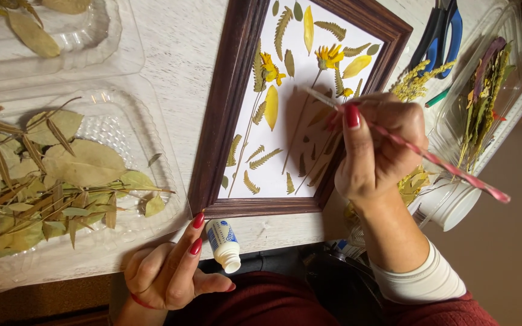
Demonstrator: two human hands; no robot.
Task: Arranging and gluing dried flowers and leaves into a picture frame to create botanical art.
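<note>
We see the brush (418,150) right of centre, pink-striped, pinched in right hand (376,145) fingers, tip over frame (225,115) of pressed flowers. Left hand (167,271), fingers loosely apart, touches frame corner by glue bottle (223,243). Left tray (122,181) holds dried leaves.

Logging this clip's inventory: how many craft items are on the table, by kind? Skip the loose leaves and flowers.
Clear plastic trays: 3, namely leaf tray, upper tray, flower tray
Wooden picture frame: 1
Paintbrush, in right hand: 1
Small glue bottle, by left hand: 1
Blue-handled tool: 1
White cup: 1
Total: 8
</note>
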